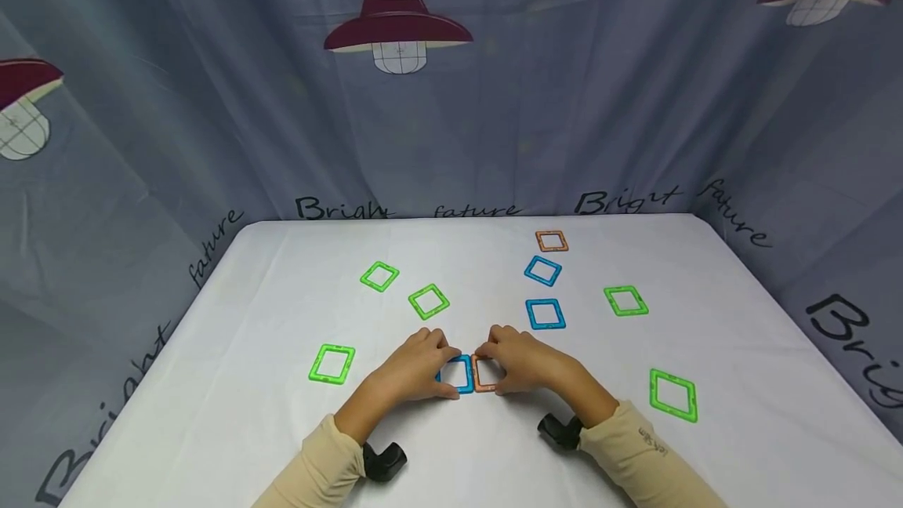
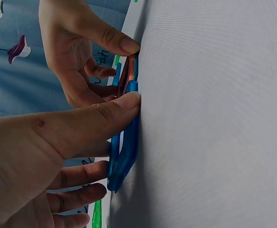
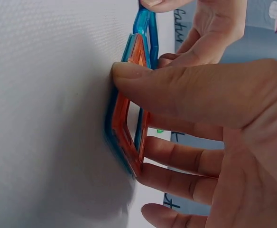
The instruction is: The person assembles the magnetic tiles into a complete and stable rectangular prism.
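A blue square magnetic tile frame (image 1: 469, 375) and an orange one (image 1: 475, 376) lie side by side at the table's near middle, edges meeting. My left hand (image 1: 418, 367) pinches the blue frame between thumb and fingers. With thumb and fingertips, my right hand (image 1: 525, 359) grips the orange frame. In the right wrist view, a blue edge (image 3: 109, 124) shows beneath the orange frame (image 3: 121, 121), so they look stacked. The left wrist view shows the blue frame (image 2: 129, 152) seemingly doubled too. Fingers partly cover both frames' outer sides.
Green frames lie at left (image 1: 331, 348), far left (image 1: 389, 266) and right (image 1: 673, 379), among several. Two blue frames (image 1: 545, 325) (image 1: 542, 259) and an orange frame (image 1: 552, 248) lie beyond my right hand. A grey curtain (image 1: 494, 116) hangs behind the white table (image 1: 247, 429).
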`<state>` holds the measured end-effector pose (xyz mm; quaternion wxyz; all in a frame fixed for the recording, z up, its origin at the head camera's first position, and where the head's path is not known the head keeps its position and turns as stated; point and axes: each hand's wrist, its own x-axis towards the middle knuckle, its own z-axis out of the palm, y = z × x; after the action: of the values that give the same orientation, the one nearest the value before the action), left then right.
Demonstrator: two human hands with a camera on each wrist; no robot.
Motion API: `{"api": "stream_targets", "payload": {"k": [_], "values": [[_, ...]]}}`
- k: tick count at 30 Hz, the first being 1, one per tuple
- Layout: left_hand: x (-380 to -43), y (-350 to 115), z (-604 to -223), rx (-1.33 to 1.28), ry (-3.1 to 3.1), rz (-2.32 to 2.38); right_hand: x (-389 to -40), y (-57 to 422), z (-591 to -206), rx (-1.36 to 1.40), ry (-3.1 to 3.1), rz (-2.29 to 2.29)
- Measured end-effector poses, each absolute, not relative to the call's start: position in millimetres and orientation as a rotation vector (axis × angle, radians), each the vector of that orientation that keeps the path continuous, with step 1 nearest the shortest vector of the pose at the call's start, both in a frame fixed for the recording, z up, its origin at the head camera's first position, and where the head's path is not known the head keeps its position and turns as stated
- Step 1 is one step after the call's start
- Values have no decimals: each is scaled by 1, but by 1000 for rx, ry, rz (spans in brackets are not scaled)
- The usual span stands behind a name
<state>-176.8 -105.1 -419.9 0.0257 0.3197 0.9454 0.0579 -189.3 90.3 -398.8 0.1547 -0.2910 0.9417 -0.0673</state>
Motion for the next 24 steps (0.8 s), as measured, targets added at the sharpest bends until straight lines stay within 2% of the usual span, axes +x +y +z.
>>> {"api": "stream_targets", "payload": {"k": [9, 24], "values": [[-173, -117, -415, 957, 2913, 268, -188, 89, -401, -817, 2696, -171], [-170, -205, -406, 644, 2969, 471, -190, 90, -400, -843, 2699, -189]]}}
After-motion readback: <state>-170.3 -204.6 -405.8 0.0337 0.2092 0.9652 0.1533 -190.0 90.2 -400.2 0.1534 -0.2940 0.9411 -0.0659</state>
